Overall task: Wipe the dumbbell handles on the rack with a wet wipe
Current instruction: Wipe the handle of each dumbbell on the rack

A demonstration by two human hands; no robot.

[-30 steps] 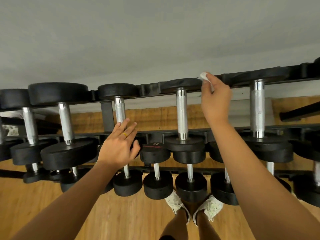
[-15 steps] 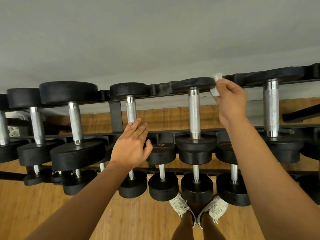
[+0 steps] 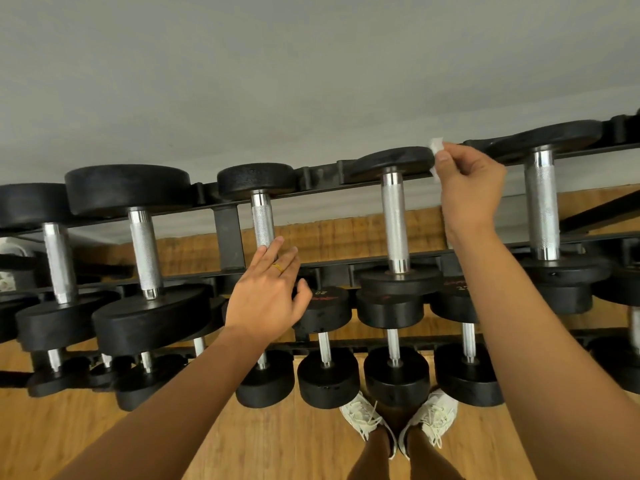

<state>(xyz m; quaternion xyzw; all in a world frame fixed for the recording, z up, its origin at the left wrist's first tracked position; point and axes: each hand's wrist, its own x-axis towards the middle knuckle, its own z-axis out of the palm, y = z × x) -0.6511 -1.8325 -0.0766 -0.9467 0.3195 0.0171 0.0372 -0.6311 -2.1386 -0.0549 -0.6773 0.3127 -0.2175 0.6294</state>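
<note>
A black rack (image 3: 227,233) holds rows of black dumbbells with knurled chrome handles. My right hand (image 3: 469,188) is raised by the rack's far rail and pinches a small white wet wipe (image 3: 436,146) beside the far head of one dumbbell. That dumbbell's handle (image 3: 394,220) stands just left of my right hand. My left hand (image 3: 266,292), with a gold ring, is spread with straight fingers. Its fingertips reach the near end of another handle (image 3: 262,220). Whether they touch it is unclear.
More dumbbells fill the upper row, with handles at the left (image 3: 143,251) and right (image 3: 542,202). A lower row of smaller dumbbells (image 3: 327,372) sits near my white shoes (image 3: 363,417). A grey wall rises behind the rack, and the floor is wood.
The whole rack has drifted right in view. My right hand with the wipe stays by the same dumbbell head. My left hand stays spread below the same handle.
</note>
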